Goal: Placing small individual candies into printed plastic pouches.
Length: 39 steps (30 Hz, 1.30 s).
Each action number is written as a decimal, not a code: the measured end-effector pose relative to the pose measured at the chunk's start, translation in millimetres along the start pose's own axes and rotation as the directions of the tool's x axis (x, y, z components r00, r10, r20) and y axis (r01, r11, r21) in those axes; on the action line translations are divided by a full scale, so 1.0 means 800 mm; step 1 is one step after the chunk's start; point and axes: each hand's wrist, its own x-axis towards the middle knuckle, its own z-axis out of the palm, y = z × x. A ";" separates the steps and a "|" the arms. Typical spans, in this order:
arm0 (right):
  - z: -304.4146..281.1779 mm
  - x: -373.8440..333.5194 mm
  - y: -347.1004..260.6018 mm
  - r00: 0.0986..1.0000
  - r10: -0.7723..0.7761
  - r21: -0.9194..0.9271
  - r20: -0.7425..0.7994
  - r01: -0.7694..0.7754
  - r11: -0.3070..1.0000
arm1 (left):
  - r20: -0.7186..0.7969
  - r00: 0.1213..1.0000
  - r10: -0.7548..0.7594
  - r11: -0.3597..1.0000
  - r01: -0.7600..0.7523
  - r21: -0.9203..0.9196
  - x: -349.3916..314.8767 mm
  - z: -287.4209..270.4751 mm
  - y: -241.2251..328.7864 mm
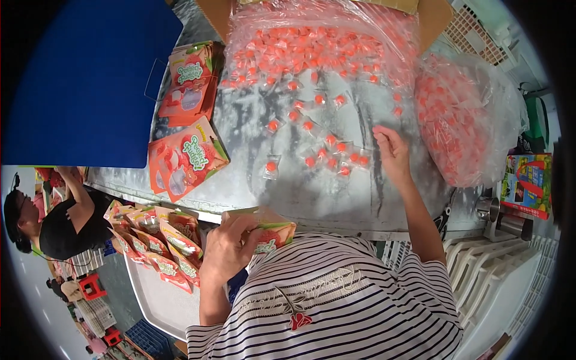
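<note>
In front of my striped shirt, my left hand [229, 245] is closed on a red and green candy pouch [275, 237], its top edge facing up. My right hand [393, 155] is over the grey table [258, 180], just right of the loose candies. Its fingers are curled with the tips close together; whatever they may hold is too small to make out. Several wrapped red candies [330, 140] lie scattered to its left. Beyond them a larger heap of the same candies [306, 48] spills from a clear plastic liner [384, 18] in a cardboard box.
Flat pouches [191, 84] lie stacked at the left, with more fanned pouches [189, 159] nearer me. Filled-looking pouches [157, 237] stand crowded on a white tray [159, 300]. A clear bag of candies [453, 120] sits at the right. A blue panel [84, 78] and another person [75, 216] are left.
</note>
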 end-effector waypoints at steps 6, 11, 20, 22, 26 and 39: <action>0.008 -0.028 -0.038 0.990 -0.098 -0.196 0.104 0.117 0.974 | 0.008 0.999 0.031 0.997 -0.032 0.068 0.002 0.003 -0.005; 0.021 -0.019 -0.043 0.966 -0.196 -0.170 0.169 0.224 0.960 | -0.005 0.999 0.037 0.997 -0.037 0.063 0.002 0.001 -0.003; 0.016 0.011 -0.049 0.974 -0.010 -0.027 0.226 0.016 1.000 | -0.007 1.000 0.010 0.998 -0.009 0.056 -0.001 0.001 0.001; 0.008 0.011 -0.044 0.979 -0.125 0.008 0.163 0.125 0.992 | -0.013 0.999 0.030 0.998 -0.029 0.056 0.000 0.000 0.001; -0.004 -0.003 -0.049 0.989 0.053 -0.064 0.140 -0.044 0.997 | -0.007 1.000 0.001 0.999 -0.001 0.041 0.000 0.001 0.000; 0.075 0.043 -0.061 0.875 -0.144 -0.333 0.462 0.322 0.886 | -0.016 1.000 -0.002 0.998 0.003 0.062 -0.002 0.008 0.001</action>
